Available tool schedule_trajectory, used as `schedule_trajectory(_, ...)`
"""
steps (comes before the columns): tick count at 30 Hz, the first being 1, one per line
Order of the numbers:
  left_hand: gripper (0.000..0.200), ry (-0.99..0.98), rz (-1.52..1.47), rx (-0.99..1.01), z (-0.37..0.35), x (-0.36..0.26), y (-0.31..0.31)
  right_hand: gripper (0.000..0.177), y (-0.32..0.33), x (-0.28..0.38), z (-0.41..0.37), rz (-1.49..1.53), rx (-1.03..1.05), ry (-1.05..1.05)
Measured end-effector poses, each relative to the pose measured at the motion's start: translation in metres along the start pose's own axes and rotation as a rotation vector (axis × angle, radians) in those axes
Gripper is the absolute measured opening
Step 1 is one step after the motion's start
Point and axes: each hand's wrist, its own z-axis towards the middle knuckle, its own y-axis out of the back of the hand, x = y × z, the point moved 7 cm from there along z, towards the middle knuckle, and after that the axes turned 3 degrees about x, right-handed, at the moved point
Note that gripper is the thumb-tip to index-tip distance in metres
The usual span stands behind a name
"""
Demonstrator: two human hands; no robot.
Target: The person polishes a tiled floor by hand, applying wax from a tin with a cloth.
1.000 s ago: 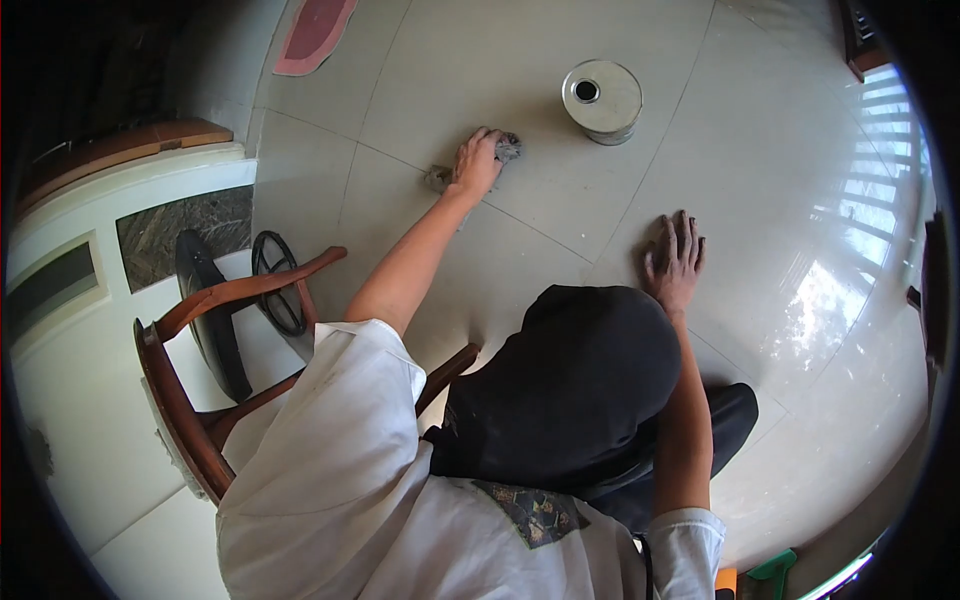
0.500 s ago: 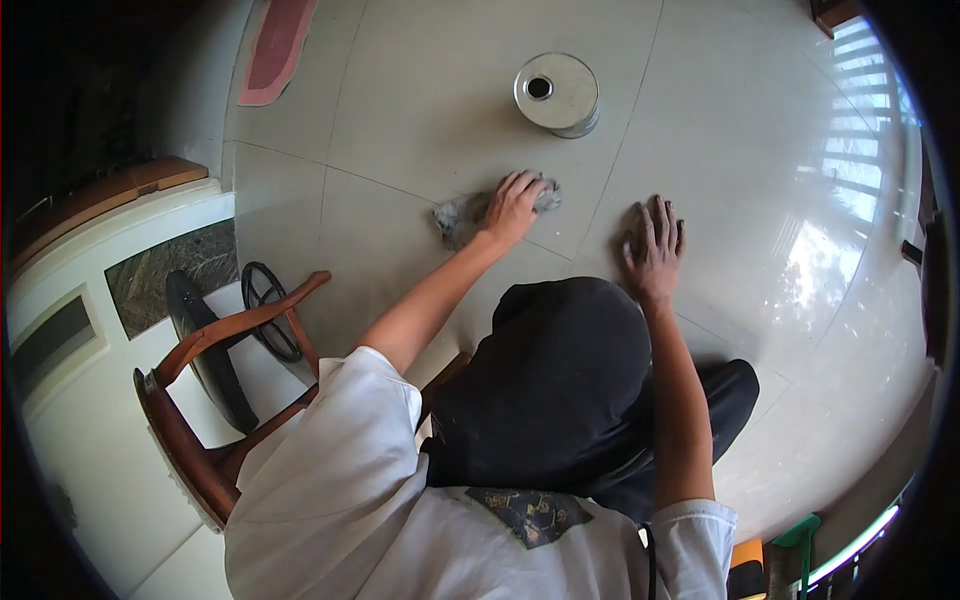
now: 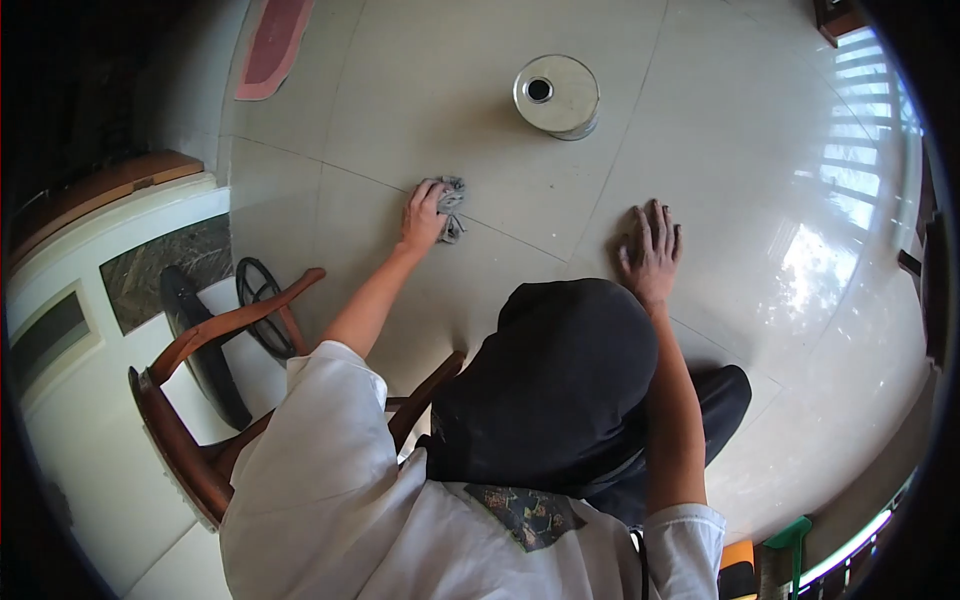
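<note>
On tiled floor point(image 3: 700, 120), left hand point(image 3: 422, 215) clamps half-hidden rag point(image 3: 453, 203); right hand point(image 3: 650, 248) lies splayed.

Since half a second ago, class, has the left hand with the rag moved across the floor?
Yes. The left hand and rag slid leftward, away from the metal can, toward the chair.

The left hand point(image 3: 422, 215) half hides the grey rag point(image 3: 453, 200); the red mat point(image 3: 268, 45) is cropped.

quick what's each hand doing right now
Left hand: closed on the grey rag.
Right hand: open, palm flat on the tiled floor, holding nothing.
</note>
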Motion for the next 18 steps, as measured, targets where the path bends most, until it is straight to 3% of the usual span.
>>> schedule_trajectory(2,0.042,0.003,0.017,-0.036,0.002,-0.003,0.003,0.075,0.001,-0.001,0.0,-0.018,-0.006,-0.006)
schedule_trajectory(4,0.042,0.134,-0.03,-0.075,0.01,-0.009,0.0,0.076,0.004,-0.001,0.002,-0.009,0.001,-0.025)
schedule_trajectory(6,0.045,0.085,-0.103,-0.14,0.03,-0.038,-0.017,0.077,0.003,-0.001,0.001,-0.001,0.027,-0.018)
schedule_trajectory(10,0.046,-0.234,-0.306,-0.045,0.069,-0.178,-0.07,0.078,0.002,-0.003,0.001,-0.025,0.012,-0.022)
schedule_trajectory(11,0.046,-0.247,-0.313,-0.043,0.069,-0.198,-0.074,0.077,0.001,-0.003,0.001,-0.001,-0.002,-0.014)
schedule_trajectory(13,0.046,-0.467,-0.277,0.038,0.054,-0.244,-0.087,0.076,0.001,-0.005,0.0,0.027,0.022,-0.021)
schedule_trajectory(18,0.059,-0.471,-0.207,0.168,0.011,-0.188,-0.091,0.073,-0.004,-0.011,-0.002,0.078,0.002,-0.003)
